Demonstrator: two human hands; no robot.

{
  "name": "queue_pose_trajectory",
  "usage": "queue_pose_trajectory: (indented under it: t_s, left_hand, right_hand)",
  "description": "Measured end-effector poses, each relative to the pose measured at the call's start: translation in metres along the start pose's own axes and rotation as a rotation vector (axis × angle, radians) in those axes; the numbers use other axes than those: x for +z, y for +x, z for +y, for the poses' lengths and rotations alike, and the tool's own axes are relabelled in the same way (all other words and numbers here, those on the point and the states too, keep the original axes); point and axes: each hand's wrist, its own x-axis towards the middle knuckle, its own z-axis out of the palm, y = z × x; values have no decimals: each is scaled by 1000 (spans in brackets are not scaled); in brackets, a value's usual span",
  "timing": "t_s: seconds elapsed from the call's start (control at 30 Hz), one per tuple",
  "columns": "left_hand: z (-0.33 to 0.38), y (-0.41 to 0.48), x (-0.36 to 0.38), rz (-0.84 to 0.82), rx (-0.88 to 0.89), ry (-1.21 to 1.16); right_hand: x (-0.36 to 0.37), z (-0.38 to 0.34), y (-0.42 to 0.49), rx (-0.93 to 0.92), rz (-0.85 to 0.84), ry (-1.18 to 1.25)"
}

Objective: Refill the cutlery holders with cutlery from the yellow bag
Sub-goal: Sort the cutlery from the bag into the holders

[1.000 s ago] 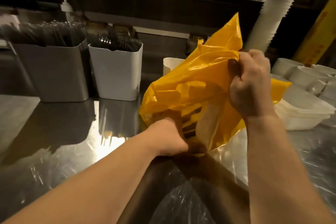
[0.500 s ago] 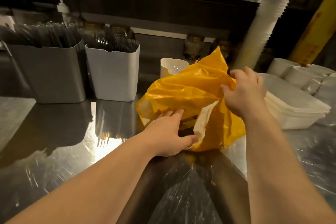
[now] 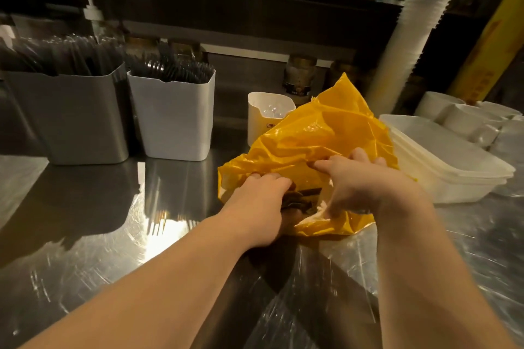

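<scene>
The yellow bag (image 3: 326, 139) lies crumpled on the steel counter (image 3: 99, 224), its mouth facing me. My left hand (image 3: 261, 207) reaches into the mouth, fingertips hidden under the yellow fold. Dark cutlery (image 3: 297, 201) shows inside, beside that hand. My right hand (image 3: 360, 184) grips the upper edge of the mouth, fingers spread over the plastic and thumb below. Behind and to the left stand a grey holder (image 3: 71, 122) and a white holder (image 3: 173, 119), both packed with dark wrapped cutlery. A small white holder (image 3: 263, 119) stands just behind the bag.
Stacked white plastic containers (image 3: 453, 176) sit right of the bag, touching it. White bowls (image 3: 467, 119) lie behind them. A tall column of white cups (image 3: 408, 25) leans at the back right. A soap pump (image 3: 90, 11) stands behind the grey holder.
The bag has come down from held up high to lying low on the counter. My right hand lowered onto its mouth, and my left hand's fingers slid inside.
</scene>
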Motion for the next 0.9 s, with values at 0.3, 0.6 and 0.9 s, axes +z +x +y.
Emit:
queue_pose_trajectory:
  t_s: [0.3,0.6,0.9]
  left_hand:
    - [2,0,0,54,25,-33]
    - [-14,-1,-14,138,34,-20]
    - [-31,-4,-32,163,89,-22]
  right_hand:
    - [-5,-5,-6,-102,-123,-77]
    - [-1,0,-2,-141,-108,0]
    - [0,-7,5,-48,17,87]
